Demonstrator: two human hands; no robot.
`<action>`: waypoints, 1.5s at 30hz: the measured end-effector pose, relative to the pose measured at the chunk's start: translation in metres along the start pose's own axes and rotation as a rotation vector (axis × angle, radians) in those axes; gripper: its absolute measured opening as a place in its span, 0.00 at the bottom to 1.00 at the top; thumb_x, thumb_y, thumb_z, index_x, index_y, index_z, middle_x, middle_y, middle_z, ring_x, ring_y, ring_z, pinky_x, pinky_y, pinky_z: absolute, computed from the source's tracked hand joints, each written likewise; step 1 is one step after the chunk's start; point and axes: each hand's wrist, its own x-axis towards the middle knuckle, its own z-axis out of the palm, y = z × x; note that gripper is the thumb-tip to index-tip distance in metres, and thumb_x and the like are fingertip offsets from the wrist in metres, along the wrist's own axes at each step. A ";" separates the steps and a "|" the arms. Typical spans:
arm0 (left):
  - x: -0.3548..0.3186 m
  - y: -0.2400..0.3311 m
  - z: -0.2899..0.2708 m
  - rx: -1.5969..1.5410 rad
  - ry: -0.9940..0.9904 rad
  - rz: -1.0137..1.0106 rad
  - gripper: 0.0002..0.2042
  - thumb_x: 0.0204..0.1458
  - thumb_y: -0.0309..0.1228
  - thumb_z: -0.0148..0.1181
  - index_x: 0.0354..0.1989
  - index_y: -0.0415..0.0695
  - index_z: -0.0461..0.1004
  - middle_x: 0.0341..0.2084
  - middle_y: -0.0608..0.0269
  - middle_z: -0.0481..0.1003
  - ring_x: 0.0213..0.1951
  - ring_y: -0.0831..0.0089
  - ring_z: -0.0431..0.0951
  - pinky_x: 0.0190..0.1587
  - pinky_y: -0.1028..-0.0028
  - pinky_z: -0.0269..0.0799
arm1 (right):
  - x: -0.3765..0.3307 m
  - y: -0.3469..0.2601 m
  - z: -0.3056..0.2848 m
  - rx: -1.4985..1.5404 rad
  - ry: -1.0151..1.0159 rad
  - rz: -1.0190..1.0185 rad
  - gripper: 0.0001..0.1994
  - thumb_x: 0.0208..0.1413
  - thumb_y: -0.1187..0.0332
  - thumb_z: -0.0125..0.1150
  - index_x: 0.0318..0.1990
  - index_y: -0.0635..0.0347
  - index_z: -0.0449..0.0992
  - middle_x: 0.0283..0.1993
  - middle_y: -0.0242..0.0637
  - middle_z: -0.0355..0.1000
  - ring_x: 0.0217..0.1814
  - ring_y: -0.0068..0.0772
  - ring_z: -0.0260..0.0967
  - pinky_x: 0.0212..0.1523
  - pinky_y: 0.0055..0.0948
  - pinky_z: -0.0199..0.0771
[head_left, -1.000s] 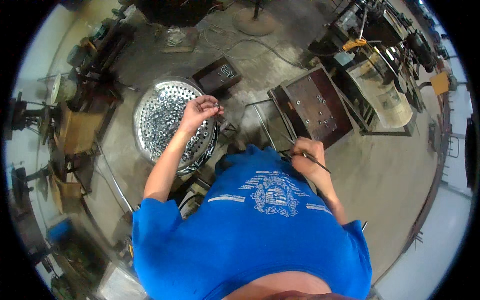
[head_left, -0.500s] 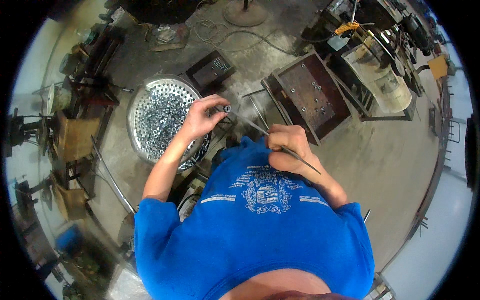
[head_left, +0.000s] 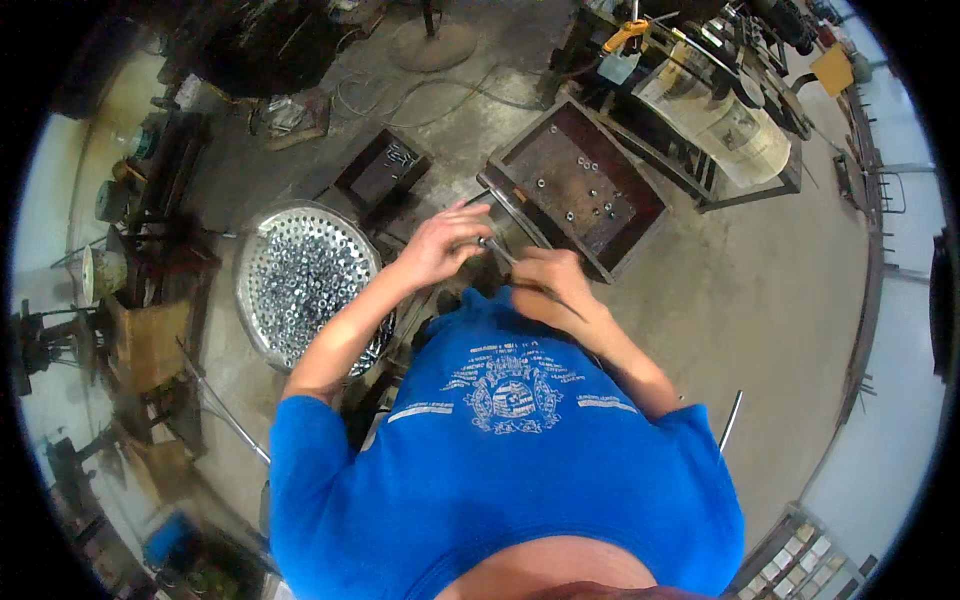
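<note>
At the far left of the frame I see a cluttered workbench (head_left: 150,230) with spools and tools. Right of it, centre left, a round perforated metal tray (head_left: 262,262) lies on the concrete floor (head_left: 740,300), heaped with small silvery nuts (head_left: 305,285). Just above and right of the tray sits a small dark box (head_left: 383,172).

My left hand (head_left: 440,245), at upper centre, has its grip narrowed, fingertips pinched on a small nut (head_left: 482,241) at the near end of a thin metal rod (head_left: 505,252). My right hand (head_left: 545,285), just beside it and touching it, closes its grip around the same rod, which slants down to the right through the fist. Both hands hover above my blue shirt (head_left: 500,470), which fills the lower centre.

Right of the hands, at upper centre right, a rusty rectangular tray (head_left: 625,245) holds a few scattered nuts. Beyond it, at upper right, stands a machine (head_left: 720,110) with a pale drum.
</note>
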 end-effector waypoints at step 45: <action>-0.092 -0.013 -0.029 0.371 0.368 -0.373 0.11 0.40 0.26 0.64 0.34 0.41 0.74 0.25 0.57 0.72 0.24 0.60 0.75 0.27 0.66 0.69 | 0.010 -0.035 0.018 0.144 -0.067 -0.019 0.11 0.36 0.69 0.57 0.20 0.65 0.61 0.21 0.43 0.57 0.21 0.44 0.57 0.23 0.35 0.54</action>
